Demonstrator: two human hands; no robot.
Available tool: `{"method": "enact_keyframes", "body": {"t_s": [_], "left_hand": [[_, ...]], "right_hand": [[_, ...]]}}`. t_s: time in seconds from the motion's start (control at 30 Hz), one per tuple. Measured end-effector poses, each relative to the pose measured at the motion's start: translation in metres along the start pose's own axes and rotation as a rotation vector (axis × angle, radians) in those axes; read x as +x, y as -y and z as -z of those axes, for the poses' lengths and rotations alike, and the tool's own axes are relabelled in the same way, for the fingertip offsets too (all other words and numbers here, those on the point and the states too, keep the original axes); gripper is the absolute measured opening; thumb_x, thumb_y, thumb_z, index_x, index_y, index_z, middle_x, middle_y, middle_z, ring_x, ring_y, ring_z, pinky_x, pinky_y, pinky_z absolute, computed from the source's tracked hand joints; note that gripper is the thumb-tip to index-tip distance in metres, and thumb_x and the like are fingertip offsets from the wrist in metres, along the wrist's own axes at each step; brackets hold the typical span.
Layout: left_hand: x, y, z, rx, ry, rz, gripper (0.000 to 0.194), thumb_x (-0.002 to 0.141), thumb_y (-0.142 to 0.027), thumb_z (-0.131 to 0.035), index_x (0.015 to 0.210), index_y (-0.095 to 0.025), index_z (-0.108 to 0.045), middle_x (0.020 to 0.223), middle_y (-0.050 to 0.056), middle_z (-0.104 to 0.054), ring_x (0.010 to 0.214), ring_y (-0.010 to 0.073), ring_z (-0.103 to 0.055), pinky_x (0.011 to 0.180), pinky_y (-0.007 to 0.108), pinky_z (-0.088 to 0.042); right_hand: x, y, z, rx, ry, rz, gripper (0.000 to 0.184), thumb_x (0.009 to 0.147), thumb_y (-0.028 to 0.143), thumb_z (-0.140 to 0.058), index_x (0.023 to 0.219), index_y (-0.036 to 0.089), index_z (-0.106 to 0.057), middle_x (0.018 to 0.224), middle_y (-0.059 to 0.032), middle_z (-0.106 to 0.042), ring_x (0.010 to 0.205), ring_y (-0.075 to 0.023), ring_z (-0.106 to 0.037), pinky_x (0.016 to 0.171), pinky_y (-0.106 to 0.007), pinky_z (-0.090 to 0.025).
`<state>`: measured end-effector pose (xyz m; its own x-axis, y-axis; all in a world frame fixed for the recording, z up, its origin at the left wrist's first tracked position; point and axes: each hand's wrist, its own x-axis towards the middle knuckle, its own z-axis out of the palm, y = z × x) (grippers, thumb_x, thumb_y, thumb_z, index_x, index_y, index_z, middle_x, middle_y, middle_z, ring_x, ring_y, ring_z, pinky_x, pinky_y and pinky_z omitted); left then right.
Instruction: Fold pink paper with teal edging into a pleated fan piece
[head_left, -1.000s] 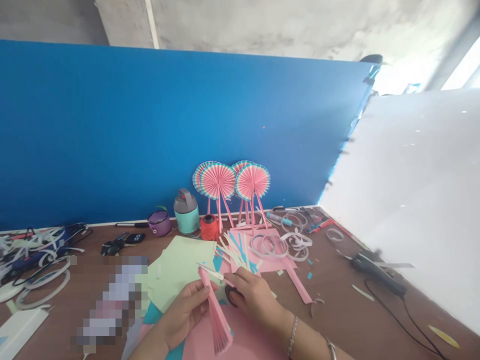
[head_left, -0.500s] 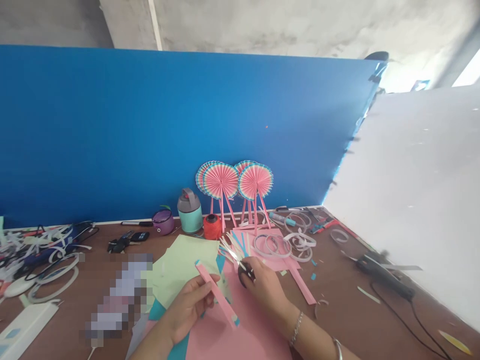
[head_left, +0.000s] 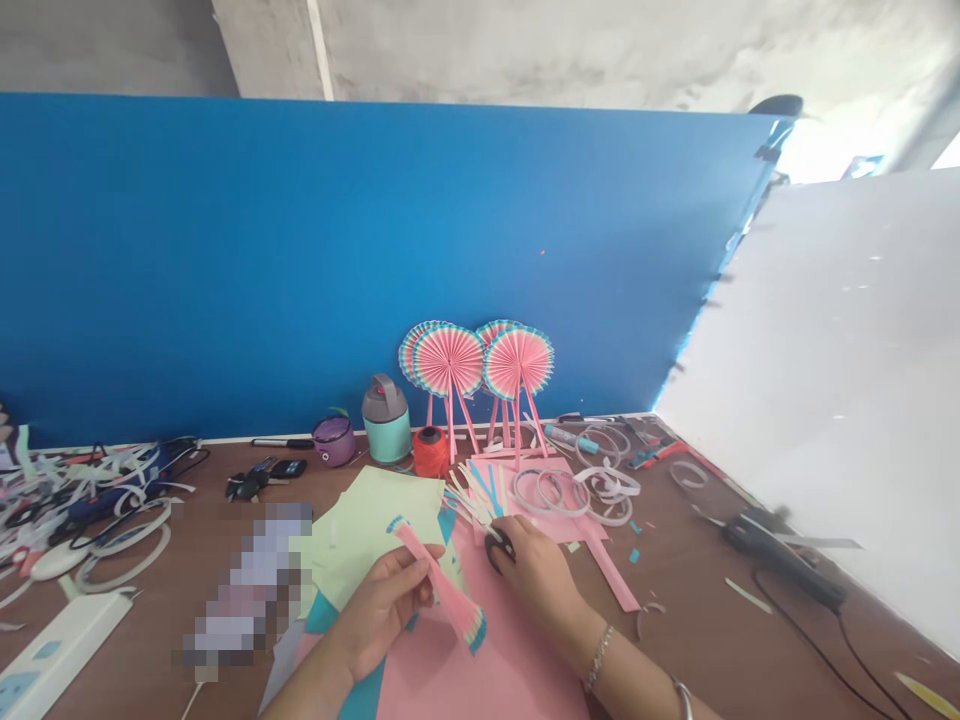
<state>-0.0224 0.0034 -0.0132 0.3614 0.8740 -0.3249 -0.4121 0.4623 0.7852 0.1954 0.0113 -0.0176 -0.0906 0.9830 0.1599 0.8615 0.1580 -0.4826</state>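
Note:
My left hand (head_left: 390, 600) pinches a pleated pink paper strip (head_left: 444, 588) near its middle. Both ends of the strip, banded cream and blue, fan apart a little. My right hand (head_left: 536, 570) is closed on the black handle of a pair of scissors (head_left: 498, 548), low over the pink paper. Their blades are hard to make out against the thin cream and blue paper strips (head_left: 480, 490) just beyond. Beneath both hands lies a pink paper sheet (head_left: 480, 680), with pale green sheets (head_left: 382, 510) to the left.
Several round pleated fans (head_left: 448, 362) lean at the blue partition (head_left: 300, 250). Near them stand a teal flask (head_left: 387, 425), red thread spool (head_left: 430, 455) and purple pot (head_left: 333, 441). Tape coils (head_left: 607, 490) and a glue gun (head_left: 784, 560) lie right; a power strip (head_left: 67, 650) sits left.
The pink strip was narrow and flat; its pleats now spread at both ends. The scissor blades, plain before, are less visible. The view has shifted slightly left.

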Motion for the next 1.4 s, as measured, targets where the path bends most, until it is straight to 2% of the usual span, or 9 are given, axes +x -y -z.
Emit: {"method": "enact_keyframes", "body": {"t_s": [0.53,0.7,0.83,1.0,1.23,1.4], "left_hand": [[-0.002,-0.002,-0.004,-0.065,-0.015,-0.020,0.032,0.062,-0.032,-0.082,0.086,-0.014,-0.071,0.065,-0.001,-0.059,0.060,0.0079,-0.051,0.064,0.021,-0.043],[-0.003,-0.005,-0.006,-0.106,-0.038,-0.071,0.025,0.064,-0.029,-0.081,0.078,-0.016,-0.065,0.061,-0.004,-0.054,0.055,0.0064,-0.048,0.059,0.020,-0.042],[-0.003,-0.007,-0.005,-0.128,-0.057,-0.104,0.027,0.063,-0.032,-0.082,0.071,-0.016,-0.062,0.057,-0.004,-0.053,0.055,0.0075,-0.048,0.059,0.021,-0.043],[-0.002,-0.009,-0.004,-0.148,-0.089,-0.125,0.028,0.062,-0.032,-0.082,0.064,-0.016,-0.059,0.050,-0.005,-0.050,0.051,0.0071,-0.046,0.054,0.020,-0.041],[-0.004,-0.013,-0.001,-0.222,-0.132,-0.095,0.032,0.063,-0.029,-0.082,0.087,-0.015,-0.066,0.067,-0.003,-0.058,0.060,0.0077,-0.054,0.056,0.018,-0.044],[0.000,-0.012,0.005,-0.259,-0.040,-0.097,0.030,0.070,-0.032,-0.078,0.092,-0.015,-0.066,0.058,-0.006,-0.049,0.048,0.0037,-0.043,0.045,0.015,-0.035]], "right_hand": [[0.001,0.001,-0.001,-0.031,0.024,-0.020,0.018,0.082,0.011,-0.048,0.091,0.020,-0.061,0.088,-0.0037,-0.061,0.076,-0.0164,-0.058,0.058,-0.023,-0.028],[0.000,0.002,-0.002,0.006,-0.015,-0.012,0.016,0.082,0.013,-0.048,0.094,0.020,-0.057,0.089,-0.0038,-0.062,0.075,-0.0169,-0.058,0.058,-0.023,-0.029],[0.000,0.002,-0.003,0.016,-0.016,0.004,0.010,0.083,0.013,-0.048,0.086,0.019,-0.055,0.087,-0.0036,-0.062,0.074,-0.0169,-0.057,0.058,-0.023,-0.029],[0.001,0.002,-0.003,0.024,-0.002,0.021,0.012,0.082,0.012,-0.048,0.087,0.020,-0.056,0.088,-0.0033,-0.062,0.075,-0.0168,-0.057,0.058,-0.022,-0.030],[0.000,0.002,-0.002,0.020,0.045,-0.010,0.015,0.081,0.010,-0.049,0.091,0.018,-0.058,0.090,-0.0046,-0.061,0.077,-0.0175,-0.057,0.059,-0.023,-0.029],[0.000,0.001,-0.002,0.043,0.049,-0.004,0.015,0.080,0.009,-0.049,0.088,0.018,-0.057,0.088,-0.0040,-0.061,0.076,-0.0166,-0.056,0.060,-0.023,-0.029]]}}
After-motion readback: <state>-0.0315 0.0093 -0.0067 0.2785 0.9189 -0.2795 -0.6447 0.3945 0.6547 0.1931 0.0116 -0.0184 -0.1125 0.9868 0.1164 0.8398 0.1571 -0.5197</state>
